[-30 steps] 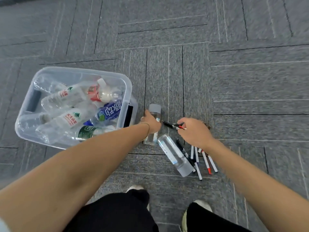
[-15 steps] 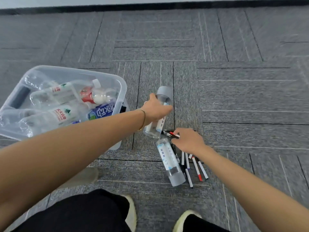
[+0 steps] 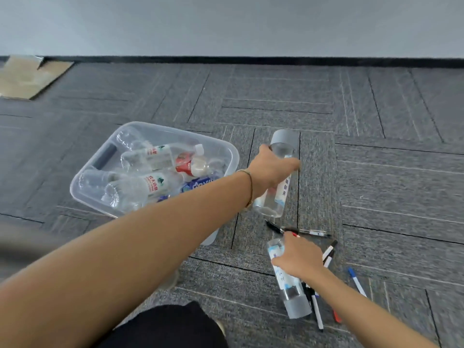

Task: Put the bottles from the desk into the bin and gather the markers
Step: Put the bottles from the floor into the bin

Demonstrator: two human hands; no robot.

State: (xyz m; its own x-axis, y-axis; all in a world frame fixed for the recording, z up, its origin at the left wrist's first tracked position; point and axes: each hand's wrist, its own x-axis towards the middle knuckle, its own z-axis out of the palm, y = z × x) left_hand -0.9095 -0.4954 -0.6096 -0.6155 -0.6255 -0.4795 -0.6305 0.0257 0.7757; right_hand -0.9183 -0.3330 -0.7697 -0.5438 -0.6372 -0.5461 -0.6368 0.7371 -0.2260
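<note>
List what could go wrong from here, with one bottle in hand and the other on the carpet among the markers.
1. The left hand grips the grey-capped bottle clear of the bin; released early, it would likely land on the carpet.
2. The right hand covers the lying bottle, which rests against the markers; lifting it may scatter them.

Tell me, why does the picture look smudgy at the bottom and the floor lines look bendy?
Head view: the left forearm near the lens is blurred, the bin and the held bottle look sharper, and the wide-angle lens curves the carpet lines.
</note>
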